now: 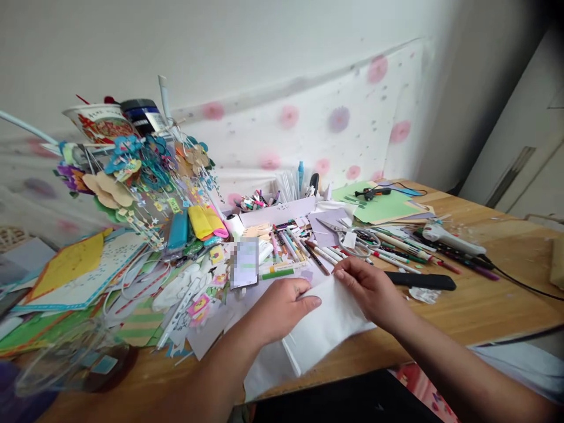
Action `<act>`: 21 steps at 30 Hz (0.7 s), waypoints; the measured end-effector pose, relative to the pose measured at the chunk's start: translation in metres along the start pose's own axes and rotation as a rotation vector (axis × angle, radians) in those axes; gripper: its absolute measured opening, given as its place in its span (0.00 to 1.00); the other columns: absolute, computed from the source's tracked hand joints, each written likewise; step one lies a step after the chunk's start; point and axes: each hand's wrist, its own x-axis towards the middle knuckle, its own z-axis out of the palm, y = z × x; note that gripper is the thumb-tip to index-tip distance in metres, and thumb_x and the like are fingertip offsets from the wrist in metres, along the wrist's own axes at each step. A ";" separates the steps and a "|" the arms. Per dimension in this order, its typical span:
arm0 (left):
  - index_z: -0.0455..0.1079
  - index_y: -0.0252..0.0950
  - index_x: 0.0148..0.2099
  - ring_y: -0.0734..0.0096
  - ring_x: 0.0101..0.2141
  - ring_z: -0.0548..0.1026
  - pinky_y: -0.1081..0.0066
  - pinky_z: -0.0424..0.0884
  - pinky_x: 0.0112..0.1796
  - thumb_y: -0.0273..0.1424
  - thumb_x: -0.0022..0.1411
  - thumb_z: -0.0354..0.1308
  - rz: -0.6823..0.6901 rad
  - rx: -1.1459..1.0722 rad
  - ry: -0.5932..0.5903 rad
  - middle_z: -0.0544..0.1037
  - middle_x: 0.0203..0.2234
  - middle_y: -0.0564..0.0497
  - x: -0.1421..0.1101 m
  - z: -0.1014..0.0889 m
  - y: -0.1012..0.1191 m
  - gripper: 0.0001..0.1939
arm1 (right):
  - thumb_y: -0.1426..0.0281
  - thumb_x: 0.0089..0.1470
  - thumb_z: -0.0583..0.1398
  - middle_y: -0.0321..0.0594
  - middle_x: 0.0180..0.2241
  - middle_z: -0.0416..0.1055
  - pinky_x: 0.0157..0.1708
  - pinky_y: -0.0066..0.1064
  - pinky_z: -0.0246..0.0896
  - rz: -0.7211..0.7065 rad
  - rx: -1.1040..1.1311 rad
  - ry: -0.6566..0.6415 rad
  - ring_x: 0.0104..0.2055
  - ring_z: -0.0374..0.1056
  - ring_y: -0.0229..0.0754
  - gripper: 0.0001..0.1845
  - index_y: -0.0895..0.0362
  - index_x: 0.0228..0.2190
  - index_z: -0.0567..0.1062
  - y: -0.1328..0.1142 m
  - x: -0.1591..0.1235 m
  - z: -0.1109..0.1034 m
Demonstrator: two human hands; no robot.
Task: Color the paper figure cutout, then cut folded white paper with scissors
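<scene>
– So, both hands are on the white sheet (328,320), out at the near edge of the wooden table (513,305). What's the grip?

– Right hand (370,289) first: a narrow pinch, thumb against forefinger, up at the sheet's top edge. Left hand (286,304) is closed on the sheet's left side, thumb laid over the top. Its fingertips are out of sight, so I can't tell how tightly they press.

– And the paper itself?

– Soft-looking, slightly slanted, with layers showing along its lower left. That's the spot to mind! I'd let the left thumb bear down flat, so those layers can't slide apart.

– And the right?

– A light pinch would do, I think, tips only. Squeeze hard and that thin edge may crumple. Better to draw it gently away from the left hand, just enough to take out the slack, then line up the edges.

– Tight quarters, though! Phone (245,264) just beyond the left hand, scissors (340,231) lying past the right, dark case (423,281) beside the right wrist.

– Exactly, so small movements, wrists low, and the paper drawn towards the body, clear of that crowd of pens (293,244).
</scene>
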 end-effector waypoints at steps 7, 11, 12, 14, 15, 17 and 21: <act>0.57 0.37 0.27 0.75 0.23 0.58 0.74 0.51 0.23 0.44 0.63 0.45 -0.044 -0.013 -0.089 0.58 0.21 0.57 -0.022 -0.021 0.015 0.18 | 0.54 0.52 0.60 0.33 0.21 0.62 0.21 0.27 0.48 0.039 0.234 -0.207 0.22 0.55 0.35 0.17 0.55 0.25 0.71 -0.008 0.005 -0.010; 0.59 0.37 0.29 0.75 0.24 0.59 0.75 0.52 0.24 0.44 0.62 0.48 -0.054 0.000 -0.145 0.60 0.22 0.57 -0.020 -0.018 0.006 0.16 | 0.52 0.49 0.61 0.32 0.21 0.61 0.21 0.26 0.48 0.109 0.295 -0.297 0.22 0.54 0.35 0.19 0.55 0.24 0.70 0.002 0.008 -0.003; 0.61 0.37 0.31 0.75 0.24 0.60 0.75 0.53 0.24 0.44 0.61 0.49 -0.068 -0.049 -0.161 0.61 0.23 0.57 -0.017 -0.015 0.002 0.15 | 0.51 0.49 0.61 0.32 0.21 0.62 0.22 0.27 0.49 0.117 0.284 -0.308 0.23 0.55 0.35 0.20 0.56 0.24 0.70 0.006 0.009 -0.002; 0.64 0.36 0.35 0.75 0.25 0.61 0.75 0.54 0.25 0.43 0.60 0.51 -0.093 -0.163 -0.145 0.63 0.23 0.56 -0.009 -0.007 -0.005 0.14 | 0.52 0.50 0.60 0.33 0.21 0.63 0.25 0.27 0.51 0.108 0.227 -0.321 0.24 0.56 0.36 0.20 0.56 0.24 0.70 0.014 0.011 0.001; 0.64 0.36 0.34 0.75 0.24 0.60 0.75 0.54 0.25 0.42 0.59 0.51 -0.103 -0.196 -0.111 0.62 0.23 0.56 -0.005 -0.002 -0.009 0.13 | 0.52 0.50 0.60 0.34 0.22 0.63 0.26 0.28 0.52 0.097 0.191 -0.318 0.25 0.57 0.36 0.19 0.57 0.24 0.71 0.018 0.012 0.001; 0.61 0.35 0.28 0.75 0.24 0.58 0.74 0.53 0.24 0.39 0.59 0.51 -0.112 -0.197 -0.020 0.60 0.21 0.57 0.003 0.006 -0.014 0.13 | 0.53 0.52 0.59 0.35 0.23 0.64 0.27 0.28 0.53 0.092 0.139 -0.303 0.26 0.58 0.37 0.19 0.57 0.25 0.71 0.025 0.013 0.000; 0.60 0.36 0.25 0.74 0.25 0.59 0.73 0.53 0.25 0.36 0.58 0.50 -0.102 -0.156 0.053 0.61 0.21 0.56 0.012 0.014 -0.022 0.12 | 0.54 0.53 0.57 0.35 0.24 0.64 0.26 0.28 0.53 0.119 0.122 -0.306 0.26 0.58 0.37 0.18 0.57 0.29 0.71 0.032 0.014 -0.003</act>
